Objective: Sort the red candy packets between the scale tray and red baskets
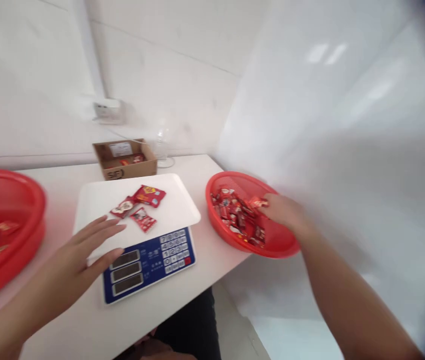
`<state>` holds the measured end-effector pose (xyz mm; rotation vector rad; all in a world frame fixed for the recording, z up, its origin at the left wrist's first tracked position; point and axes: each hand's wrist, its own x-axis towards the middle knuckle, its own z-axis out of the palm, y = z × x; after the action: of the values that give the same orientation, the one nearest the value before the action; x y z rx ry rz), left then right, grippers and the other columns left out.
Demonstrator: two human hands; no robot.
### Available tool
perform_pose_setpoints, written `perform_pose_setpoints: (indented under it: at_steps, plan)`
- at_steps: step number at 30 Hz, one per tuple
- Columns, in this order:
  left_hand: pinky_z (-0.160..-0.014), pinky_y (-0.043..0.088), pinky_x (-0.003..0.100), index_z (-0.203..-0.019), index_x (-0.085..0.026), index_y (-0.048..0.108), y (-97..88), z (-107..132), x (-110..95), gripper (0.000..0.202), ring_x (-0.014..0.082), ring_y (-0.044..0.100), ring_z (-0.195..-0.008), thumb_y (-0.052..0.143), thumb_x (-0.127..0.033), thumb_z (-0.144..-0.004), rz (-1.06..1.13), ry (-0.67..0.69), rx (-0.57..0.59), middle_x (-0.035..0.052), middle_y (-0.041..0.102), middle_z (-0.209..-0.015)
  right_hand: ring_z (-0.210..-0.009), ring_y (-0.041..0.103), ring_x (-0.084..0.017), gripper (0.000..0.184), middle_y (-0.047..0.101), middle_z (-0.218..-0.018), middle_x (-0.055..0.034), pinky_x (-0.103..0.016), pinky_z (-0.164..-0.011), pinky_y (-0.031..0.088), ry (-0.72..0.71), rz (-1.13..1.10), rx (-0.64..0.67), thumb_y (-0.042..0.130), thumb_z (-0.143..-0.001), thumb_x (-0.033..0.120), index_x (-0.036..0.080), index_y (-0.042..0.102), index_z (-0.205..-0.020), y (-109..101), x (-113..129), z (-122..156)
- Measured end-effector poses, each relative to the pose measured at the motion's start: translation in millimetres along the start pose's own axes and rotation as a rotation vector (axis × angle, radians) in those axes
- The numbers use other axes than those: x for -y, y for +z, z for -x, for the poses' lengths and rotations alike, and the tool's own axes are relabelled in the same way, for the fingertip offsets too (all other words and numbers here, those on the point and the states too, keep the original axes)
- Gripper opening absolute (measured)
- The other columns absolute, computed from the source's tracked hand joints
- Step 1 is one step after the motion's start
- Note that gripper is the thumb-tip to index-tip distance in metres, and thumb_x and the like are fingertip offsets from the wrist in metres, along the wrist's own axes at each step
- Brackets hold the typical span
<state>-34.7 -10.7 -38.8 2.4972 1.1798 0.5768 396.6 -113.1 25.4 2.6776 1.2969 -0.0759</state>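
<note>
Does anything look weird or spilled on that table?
Nothing looks spilled. The red basket on the right looks a little odd, though: its front rim seems to poke past the edge of the table.

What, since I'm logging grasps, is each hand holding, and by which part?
The right hand seems to hold a red packet by the end nearest the palm, though blur leaves this unsure. The left hand is open, holding nothing.

left hand [71, 265], right hand [280, 209] bare; forearms [342, 285] bare; black trousers [193, 325], plain cloth.
</note>
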Motion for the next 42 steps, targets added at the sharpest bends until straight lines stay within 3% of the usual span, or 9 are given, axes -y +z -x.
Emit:
perform_pose_setpoints:
  at_steps: [3,9,14,18,21,24,29,36,42]
  plan:
    - [-0.103,0.041,0.045,-0.124,-0.028,0.052,-9.3,0,-12,0.043,0.0275,0.040,-0.132,0.042,-0.049,-0.088,0.029,-0.018,0.014,0.0049,0.054,-0.136,-0.086,0.064,-0.026,0.027,0.069,-0.096,-0.0079,-0.030,-0.064,0.043,-0.135,-0.192,-0.107,0.049,-0.082,0.041,0.023,0.063,-0.097,-16,37,18]
    - [-0.096,0.046,0.041,-0.127,-0.022,0.043,-22.2,13,-14,0.040,0.0268,0.054,-0.117,0.040,-0.038,-0.091,0.010,-0.182,-0.032,0.0083,0.055,-0.132,-0.075,0.063,-0.021,0.016,0.070,-0.082,-0.0028,-0.026,-0.057,0.040,-0.530,-0.316,-0.033,0.056,-0.078,0.037,0.023,0.062,-0.080,-18,144,43]
    - [-0.077,0.052,0.037,-0.125,-0.026,0.045,-33.1,37,-7,0.040,0.0187,0.064,-0.074,0.043,-0.043,-0.089,0.000,-0.264,-0.051,0.0045,0.059,-0.124,-0.093,0.062,-0.026,0.031,0.068,-0.106,-0.0077,-0.030,-0.068,0.043,-0.677,-0.314,0.014,0.059,-0.079,0.035,0.023,0.061,-0.108,-6,193,35]
    - [-0.068,0.051,0.034,-0.125,-0.028,0.046,-39.2,50,1,0.041,0.0129,0.057,-0.054,0.044,-0.046,-0.088,0.011,-0.341,-0.072,0.0029,0.061,-0.121,-0.083,0.064,-0.023,0.035,0.068,-0.099,-0.0081,-0.032,-0.067,0.048,-0.649,-0.541,-0.037,0.057,-0.081,0.037,0.021,0.056,-0.112,-6,200,27]
    - [-0.067,0.051,0.034,-0.125,-0.028,0.046,-39.5,52,1,0.041,0.0131,0.057,-0.056,0.045,-0.046,-0.088,0.029,-0.349,-0.072,0.0030,0.060,-0.122,-0.068,0.065,-0.018,0.035,0.067,-0.095,-0.0065,-0.033,-0.065,0.052,-0.657,-0.754,0.072,0.057,-0.082,0.037,0.020,0.053,-0.112,-6,207,24]
    - [-0.067,0.051,0.032,-0.125,-0.028,0.047,-37.5,50,-1,0.040,0.0137,0.059,-0.060,0.045,-0.045,-0.088,0.053,-0.323,-0.061,0.0032,0.060,-0.122,-0.081,0.067,-0.020,0.044,0.062,-0.112,-0.0105,-0.037,-0.075,0.054,-0.685,-0.877,0.074,0.054,-0.084,0.040,0.021,0.048,-0.124,0,216,23]
    - [-0.072,0.051,0.031,-0.124,-0.027,0.048,-35.0,48,-1,0.039,0.0189,0.064,-0.080,0.046,-0.042,-0.089,0.067,-0.272,-0.061,0.0027,0.060,-0.121,-0.116,0.054,-0.026,0.049,0.051,-0.133,-0.0129,-0.044,-0.097,0.044,-0.760,-0.660,-0.143,0.056,-0.084,0.030,0.018,0.046,-0.131,11,215,34]
    - [-0.086,0.049,0.031,-0.124,-0.027,0.049,-28.0,46,1,0.038,0.0238,0.052,-0.117,0.043,-0.043,-0.090,0.071,-0.220,-0.036,0.0020,0.055,-0.133,-0.121,0.050,-0.024,0.037,0.053,-0.131,-0.0108,-0.042,-0.103,0.039,-0.869,-0.500,-0.092,0.054,-0.085,0.024,0.018,0.055,-0.122,28,198,51]
    - [-0.078,0.052,0.030,-0.125,-0.032,0.048,-25.8,44,-1,0.039,0.0239,0.050,-0.121,0.041,-0.047,-0.090,0.064,-0.275,0.009,-0.0008,0.051,-0.138,-0.119,0.051,-0.025,0.039,0.052,-0.132,-0.0100,-0.044,-0.100,0.042,-0.854,-0.472,-0.046,0.054,-0.085,0.023,0.020,0.054,-0.124,36,197,49]
